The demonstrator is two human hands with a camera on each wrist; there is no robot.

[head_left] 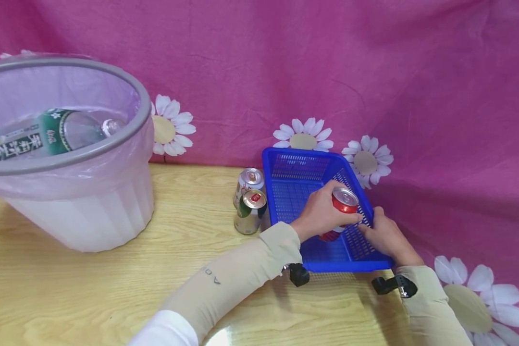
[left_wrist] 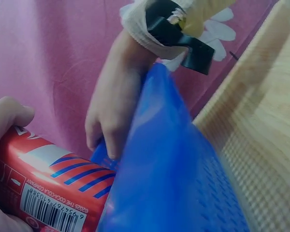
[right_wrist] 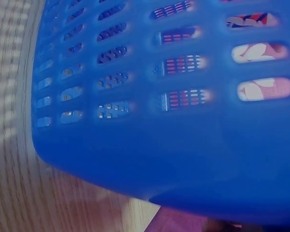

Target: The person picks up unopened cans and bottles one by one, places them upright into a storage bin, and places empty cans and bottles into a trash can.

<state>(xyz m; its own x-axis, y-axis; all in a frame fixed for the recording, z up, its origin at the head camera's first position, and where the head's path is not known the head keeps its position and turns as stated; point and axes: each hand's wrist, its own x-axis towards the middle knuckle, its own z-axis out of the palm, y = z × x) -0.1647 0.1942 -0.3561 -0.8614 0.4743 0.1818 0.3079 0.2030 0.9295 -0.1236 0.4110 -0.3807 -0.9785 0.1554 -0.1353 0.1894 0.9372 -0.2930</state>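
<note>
My left hand (head_left: 320, 211) holds a red Coca-Cola can (head_left: 345, 202) with a silver top inside the blue plastic basket (head_left: 349, 265), near its right wall. The can's printed side and barcode show in the left wrist view, where the can (left_wrist: 58, 188) lies between thumb and fingers. On the basket's right rim, my right hand (head_left: 387, 235) keeps a grip, with its fingertips close to the can. Perforated basket wall (right_wrist: 135, 150) fills most of the right wrist view, so that hand is almost wholly hidden there.
Just left of the basket stand two upright cans, a whitish one (head_left: 249, 180) behind a green and gold one (head_left: 251, 214). A lined white bin (head_left: 91, 216) at the left contains a green-labelled plastic bottle (head_left: 69, 129). Behind everything hangs a pink flowered cloth (head_left: 242, 72).
</note>
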